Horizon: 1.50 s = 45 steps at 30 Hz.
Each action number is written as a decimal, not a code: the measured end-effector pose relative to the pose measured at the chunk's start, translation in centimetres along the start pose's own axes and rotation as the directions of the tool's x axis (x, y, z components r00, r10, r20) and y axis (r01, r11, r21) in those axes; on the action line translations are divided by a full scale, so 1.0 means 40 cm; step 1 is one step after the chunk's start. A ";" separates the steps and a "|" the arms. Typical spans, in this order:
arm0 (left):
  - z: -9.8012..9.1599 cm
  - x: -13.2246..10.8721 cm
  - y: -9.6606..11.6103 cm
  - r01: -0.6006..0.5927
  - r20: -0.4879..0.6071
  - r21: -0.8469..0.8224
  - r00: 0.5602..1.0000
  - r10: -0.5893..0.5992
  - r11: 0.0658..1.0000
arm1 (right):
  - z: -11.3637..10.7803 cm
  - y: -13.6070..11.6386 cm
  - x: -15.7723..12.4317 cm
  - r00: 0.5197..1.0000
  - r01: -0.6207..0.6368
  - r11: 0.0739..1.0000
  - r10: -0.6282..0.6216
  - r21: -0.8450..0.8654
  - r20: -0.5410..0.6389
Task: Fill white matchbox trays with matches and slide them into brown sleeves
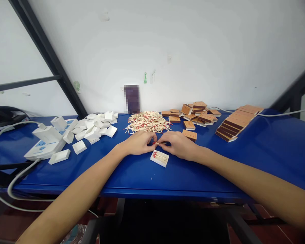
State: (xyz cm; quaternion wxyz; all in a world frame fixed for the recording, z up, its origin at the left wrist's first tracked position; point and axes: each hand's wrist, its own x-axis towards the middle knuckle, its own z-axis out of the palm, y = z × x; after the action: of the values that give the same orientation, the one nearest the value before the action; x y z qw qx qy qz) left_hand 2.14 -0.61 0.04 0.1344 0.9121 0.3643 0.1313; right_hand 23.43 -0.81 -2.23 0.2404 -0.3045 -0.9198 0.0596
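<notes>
My left hand [142,142] and my right hand [177,144] meet near the middle of the blue table. Between their fingertips are a few red-tipped matches [157,143], pinched from both sides; the exact number is hidden. Just below the fingers lies a small white matchbox tray [159,163] holding several matches, their red heads toward the left. Behind my hands spreads a loose heap of matches [149,122]. A brown matchbox [189,135] rests right behind my right hand.
White matchbox trays [93,127] are piled at the left, beside a power strip [44,149] with plugs and cables. Brown matchboxes [199,113] lie jumbled at the back right. Farther right leans a row of stacked matchboxes [237,123]. A blurred dark object [132,98] stands against the wall.
</notes>
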 end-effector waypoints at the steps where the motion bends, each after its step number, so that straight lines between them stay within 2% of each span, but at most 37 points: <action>1: 0.001 0.000 -0.001 0.001 -0.002 0.004 1.000 -0.001 1.000 | 0.001 0.000 0.000 1.000 -0.006 1.000 0.007 0.013 -0.011; 10: 0.003 0.002 0.003 -0.012 0.001 0.057 1.000 0.012 0.998 | 0.005 0.004 0.002 0.993 -0.008 0.994 0.021 0.114 -0.113; 15: 0.007 0.005 -0.001 -0.006 0.011 0.063 1.000 0.005 0.998 | 0.008 0.008 0.002 0.994 -0.003 0.997 0.012 0.074 -0.113; 23: 0.009 0.005 -0.003 0.008 0.010 0.009 1.000 -0.008 1.000 | 0.005 -0.002 0.004 0.993 -0.067 0.996 0.073 0.065 -0.098; 26: 0.007 0.005 -0.004 0.013 0.015 -0.058 1.000 -0.012 0.998 | 0.007 -0.005 0.006 0.992 -0.075 0.996 0.080 0.057 -0.095; 29: 0.005 0.003 -0.008 0.023 0.032 -0.196 0.999 -0.017 0.980 | 0.007 -0.001 0.007 0.991 -0.075 0.996 0.081 0.053 -0.108; 35: -0.018 -0.003 -0.011 0.033 -0.040 -0.466 0.998 -0.058 0.884 | -0.020 0.005 0.001 0.983 -0.117 0.987 0.132 0.111 -0.131; 37: -0.035 -0.007 -0.010 0.066 0.020 -0.503 0.998 -0.065 0.862 | -0.036 -0.004 -0.006 0.979 -0.126 0.978 0.150 0.164 -0.141; 40: -0.062 -0.015 -0.007 0.140 0.202 -0.485 0.978 -0.045 0.863 | -0.057 -0.035 -0.020 0.978 -0.108 0.965 0.147 0.240 -0.149; 43: -0.078 -0.023 -0.001 0.188 0.366 -0.440 0.930 -0.015 0.878 | -0.065 -0.078 -0.032 0.992 -0.066 0.946 0.096 0.318 -0.079; 45: -0.079 -0.026 0.005 0.176 0.398 -0.414 0.917 0.004 0.893 | -0.064 -0.098 -0.038 0.999 -0.031 0.941 0.042 0.337 -0.026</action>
State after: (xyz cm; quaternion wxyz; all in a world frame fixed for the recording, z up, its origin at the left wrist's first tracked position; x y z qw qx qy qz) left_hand 0.48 -1.00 2.89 0.4129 0.8480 0.3316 0.0207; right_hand 23.62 -4.97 0.41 0.3027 -0.2769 -0.8862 0.2153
